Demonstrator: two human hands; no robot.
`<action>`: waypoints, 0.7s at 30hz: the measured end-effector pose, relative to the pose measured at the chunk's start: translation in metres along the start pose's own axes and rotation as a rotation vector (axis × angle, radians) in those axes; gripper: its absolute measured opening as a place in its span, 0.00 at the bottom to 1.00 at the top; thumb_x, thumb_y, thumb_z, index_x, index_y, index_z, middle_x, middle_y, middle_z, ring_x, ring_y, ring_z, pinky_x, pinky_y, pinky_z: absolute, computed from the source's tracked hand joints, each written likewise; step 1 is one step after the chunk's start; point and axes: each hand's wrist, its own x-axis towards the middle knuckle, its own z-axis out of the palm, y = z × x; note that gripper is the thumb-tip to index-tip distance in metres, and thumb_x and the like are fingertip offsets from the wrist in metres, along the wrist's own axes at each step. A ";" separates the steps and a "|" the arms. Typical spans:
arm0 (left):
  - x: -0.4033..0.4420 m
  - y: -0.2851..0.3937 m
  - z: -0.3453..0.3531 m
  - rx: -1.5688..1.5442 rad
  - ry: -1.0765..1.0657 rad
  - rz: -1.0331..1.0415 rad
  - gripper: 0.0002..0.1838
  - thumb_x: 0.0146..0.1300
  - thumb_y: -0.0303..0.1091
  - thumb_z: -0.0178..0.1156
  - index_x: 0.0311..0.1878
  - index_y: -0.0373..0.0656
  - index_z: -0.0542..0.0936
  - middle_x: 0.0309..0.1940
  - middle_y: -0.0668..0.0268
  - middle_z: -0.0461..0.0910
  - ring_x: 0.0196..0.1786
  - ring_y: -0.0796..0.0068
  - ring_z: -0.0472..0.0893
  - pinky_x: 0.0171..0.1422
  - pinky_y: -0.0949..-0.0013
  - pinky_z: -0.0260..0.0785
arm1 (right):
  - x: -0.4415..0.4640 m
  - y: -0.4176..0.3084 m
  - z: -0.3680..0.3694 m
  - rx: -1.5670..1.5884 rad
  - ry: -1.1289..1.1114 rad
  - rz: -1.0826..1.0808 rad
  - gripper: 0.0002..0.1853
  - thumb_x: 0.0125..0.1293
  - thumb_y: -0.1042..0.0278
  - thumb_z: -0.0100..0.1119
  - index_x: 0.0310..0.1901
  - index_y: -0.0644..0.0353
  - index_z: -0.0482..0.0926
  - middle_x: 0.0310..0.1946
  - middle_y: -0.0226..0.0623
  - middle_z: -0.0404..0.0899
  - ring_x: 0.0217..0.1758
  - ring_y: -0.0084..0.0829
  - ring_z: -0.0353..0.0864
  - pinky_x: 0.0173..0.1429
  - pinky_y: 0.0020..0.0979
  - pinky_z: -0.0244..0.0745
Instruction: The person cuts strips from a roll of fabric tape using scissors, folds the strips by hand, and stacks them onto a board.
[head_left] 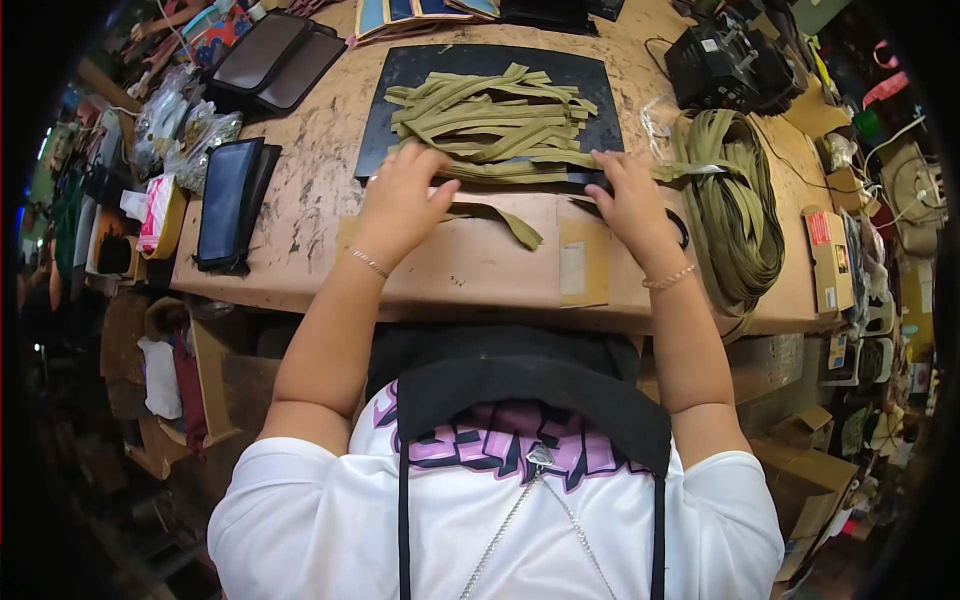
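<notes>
Olive zipper tape strips lie in a loose pile on a black mat. My left hand pinches the left end of a length of zipper tape along the mat's near edge. At the tape's other side my right hand has its fingers closed on it. Black scissors seem tucked in the right palm; a handle loop shows beside the wrist, the rest is mostly hidden. The tape runs on to a thick coil of zipper tape at right. A short cut piece lies between my hands.
Dark pouches and flat black cases lie at left. A black device with cables stands at back right. A cardboard piece is on the table's near edge. A small box stands at the right edge.
</notes>
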 end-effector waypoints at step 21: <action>-0.013 -0.035 0.015 0.121 0.063 0.265 0.06 0.67 0.30 0.60 0.45 0.45 0.77 0.58 0.65 0.81 0.61 0.59 0.78 0.71 0.54 0.64 | 0.005 -0.047 0.010 0.208 -0.178 -0.050 0.14 0.63 0.67 0.65 0.49 0.59 0.77 0.40 0.43 0.80 0.47 0.48 0.80 0.50 0.45 0.75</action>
